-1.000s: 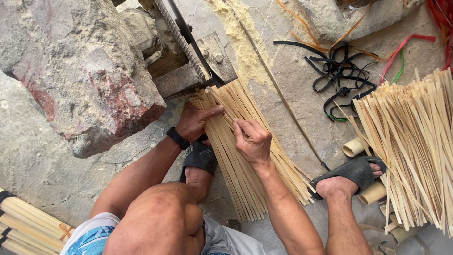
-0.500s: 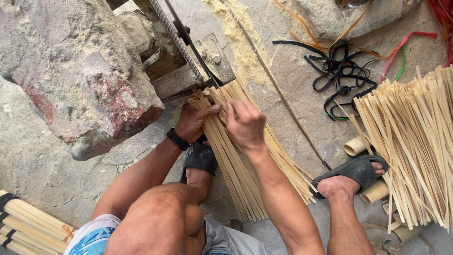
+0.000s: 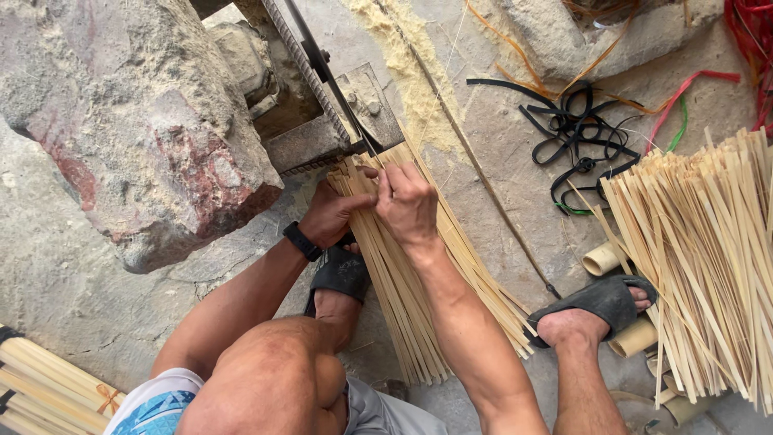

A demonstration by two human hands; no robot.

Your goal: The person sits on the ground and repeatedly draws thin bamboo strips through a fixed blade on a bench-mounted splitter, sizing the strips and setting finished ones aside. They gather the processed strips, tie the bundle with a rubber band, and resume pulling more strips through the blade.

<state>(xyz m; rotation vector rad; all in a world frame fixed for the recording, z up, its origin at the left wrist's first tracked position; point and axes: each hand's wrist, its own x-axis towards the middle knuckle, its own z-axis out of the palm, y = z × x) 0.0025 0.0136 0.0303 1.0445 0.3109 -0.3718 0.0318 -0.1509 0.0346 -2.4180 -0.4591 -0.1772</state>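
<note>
Bamboo strips (image 3: pixel 419 298), pale and thin, are lying fanned in a bundle on the concrete floor (image 3: pixel 80 290) between the person's feet, their far ends reaching up to a rusty metal machine (image 3: pixel 322 121); the left hand (image 3: pixel 334 213) is gripping the bundle's left edge near the top, fingers curled around the strips, a black watch (image 3: pixel 302 240) sitting on its wrist; the right hand (image 3: pixel 407 201) is resting on top of the same ends, fingers bent and pinching a few strips just beside the left hand; the two hands are nearly touching. A big grey rock (image 3: pixel 129 129) with reddish patches is sitting to the left of the machine; sawdust (image 3: pixel 415 68) is trailing over the floor beyond it. To the right, a second heap of strips (image 3: pixel 700 258) is spreading well apart from the first; black bands (image 3: pixel 572 121) are lying tangled above it, near red and green cords (image 3: pixel 684 97). Black sandals are showing on both feet, the left one (image 3: pixel 340 270) touching the bundle, the right one (image 3: pixel 600 302) beside short bamboo tubes (image 3: pixel 604 258); tied bamboo poles (image 3: pixel 40 387) are lying at the lower left corner.
</note>
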